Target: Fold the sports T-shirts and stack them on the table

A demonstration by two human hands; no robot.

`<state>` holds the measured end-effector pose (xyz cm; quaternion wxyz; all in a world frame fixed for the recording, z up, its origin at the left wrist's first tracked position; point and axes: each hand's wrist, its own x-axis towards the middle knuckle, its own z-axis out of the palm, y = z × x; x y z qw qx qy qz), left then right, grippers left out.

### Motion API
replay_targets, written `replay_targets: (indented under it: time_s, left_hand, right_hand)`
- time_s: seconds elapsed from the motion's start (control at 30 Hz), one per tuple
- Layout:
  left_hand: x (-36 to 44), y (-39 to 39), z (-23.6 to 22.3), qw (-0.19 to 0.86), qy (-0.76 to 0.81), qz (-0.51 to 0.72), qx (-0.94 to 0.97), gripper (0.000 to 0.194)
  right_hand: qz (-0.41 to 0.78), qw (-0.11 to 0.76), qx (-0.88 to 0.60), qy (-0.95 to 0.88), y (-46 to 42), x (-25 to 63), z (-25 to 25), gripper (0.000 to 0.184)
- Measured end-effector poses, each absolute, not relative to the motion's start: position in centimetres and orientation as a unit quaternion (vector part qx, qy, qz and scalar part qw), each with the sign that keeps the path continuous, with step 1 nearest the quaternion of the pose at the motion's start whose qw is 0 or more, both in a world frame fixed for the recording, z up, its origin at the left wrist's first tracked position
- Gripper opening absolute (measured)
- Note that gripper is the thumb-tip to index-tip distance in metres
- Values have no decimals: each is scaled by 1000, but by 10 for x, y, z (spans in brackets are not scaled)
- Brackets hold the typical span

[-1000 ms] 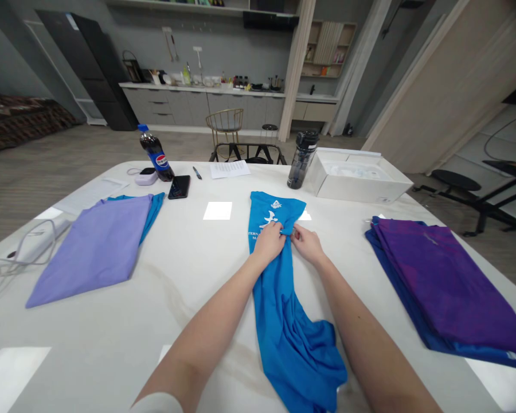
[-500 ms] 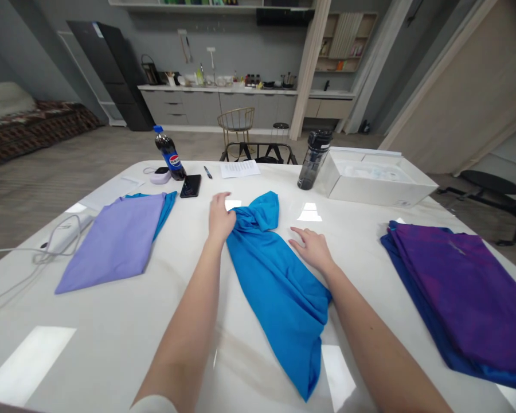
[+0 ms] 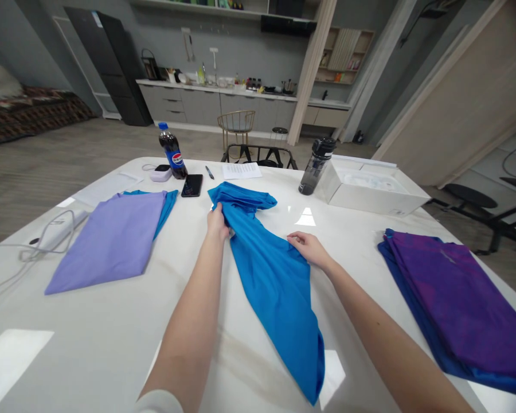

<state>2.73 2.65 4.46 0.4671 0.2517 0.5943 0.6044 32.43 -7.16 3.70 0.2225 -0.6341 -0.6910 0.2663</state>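
A blue shirt (image 3: 270, 275) lies bunched and twisted down the middle of the table, its far end folded over to the right and its near end running to a point. My left hand (image 3: 218, 222) is closed on the shirt's left edge, close to the fold. At the opposite edge, my right hand (image 3: 308, 248) has its fingertips together against the cloth, pinching it. The white print seen on this shirt earlier is out of sight.
On the left lie a folded lavender shirt (image 3: 112, 241) and a power strip (image 3: 58, 229). Farther back stand a cola bottle (image 3: 172, 152), a phone (image 3: 192, 185), a dark tumbler (image 3: 317, 166) and a white box (image 3: 370, 186). Folded purple clothing (image 3: 460, 298) lies at the right.
The blue shirt has been turned over, hiding its print, and its upper end folded across. My left hand moved left along it. My right hand, apart from the cloth half a second ago, now touches it.
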Motion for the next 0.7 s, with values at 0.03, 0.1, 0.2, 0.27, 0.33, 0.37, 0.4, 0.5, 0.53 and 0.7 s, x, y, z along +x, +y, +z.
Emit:
replay_targets:
  time_s: [0.03, 0.1, 0.2, 0.27, 0.33, 0.37, 0.4, 0.5, 0.53, 0.7]
  left_hand:
    - [19, 26, 45, 409, 639, 605, 243, 50]
    - [6, 23, 44, 240, 722, 574, 303, 64]
    - [-4, 18, 43, 123, 739, 468, 468, 67]
    - [-5, 17, 42, 152, 714, 400, 554, 61]
    - [-4, 17, 39, 185, 696, 336, 608, 61]
    - [-3, 17, 37, 195, 694, 307, 622, 63]
    - [-3, 17, 35, 202, 694, 283, 631, 66]
    - [-2, 15, 30, 203, 707, 273, 621, 72]
    - [-3, 15, 29, 192, 714, 284, 610, 70]
    - [-15, 10, 31, 152, 780, 279, 539, 51]
  right_hand:
    - [283, 232, -619, -695, -66, 314, 42, 39]
    - [307, 253, -598, -696, -53, 289, 52, 38]
    - [388, 185, -570, -700, -39, 252, 65, 35]
    - [476, 57, -515, -710, -42, 231, 72, 32]
    - [561, -81, -433, -700, -56, 213, 76, 35]
    - [597, -141, -387, -689, -66, 206, 78, 38]
    - [623, -196, -341, -676, -76, 200, 79, 41]
    - [662, -293, -225, -652, -96, 187, 82, 46]
    - [668, -271, -216, -658, -95, 185, 82, 46]
    - [383, 175, -515, -747, -39, 172, 76, 31]
